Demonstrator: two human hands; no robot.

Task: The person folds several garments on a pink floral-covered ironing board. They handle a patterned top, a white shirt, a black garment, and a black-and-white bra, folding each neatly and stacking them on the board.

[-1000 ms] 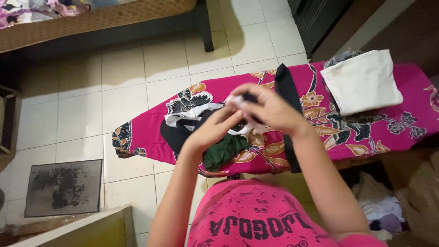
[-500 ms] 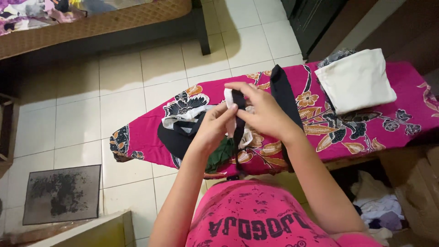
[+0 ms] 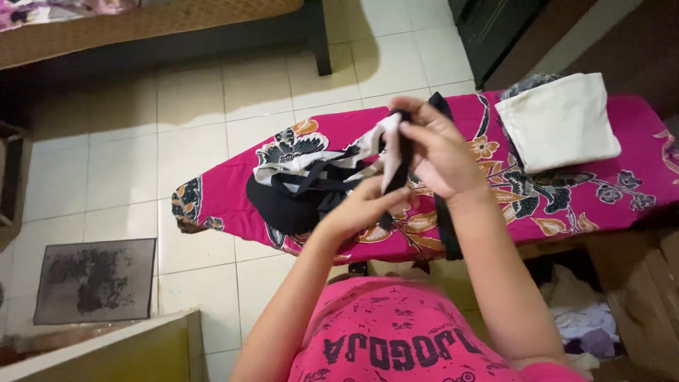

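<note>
Right hand (image 3: 442, 152): raised above the counter (image 3: 566, 205), its fingers (image 3: 412, 126) pinched shut on the top of a black-and-white garment (image 3: 392, 159).
Left hand (image 3: 361, 209): just below the right, fingers (image 3: 387, 200) curled loosely against the lower part of the same garment; how firmly they gripped could not be told.
Garment: a narrow strip of black and white cloth that hung between the two hands, with the rest trailing left of the fingers to the pile.
Pile (image 3: 297, 187): black and white clothes with dark straps, heaped on the counter left of the fingers and touching the held piece.
Counter: a long board draped in magenta cloth with a floral print, under both hands.
Black strip (image 3: 447, 226): lay across the counter behind the right wrist and hung over the near edge.
White cloth (image 3: 559, 124): folded, on the counter well right of the fingers.
Floor (image 3: 198, 141): pale tiles beyond the counter, with a dark mat (image 3: 95, 279) far left of the fingers.
Person: wore a pink printed shirt (image 3: 396, 332).
</note>
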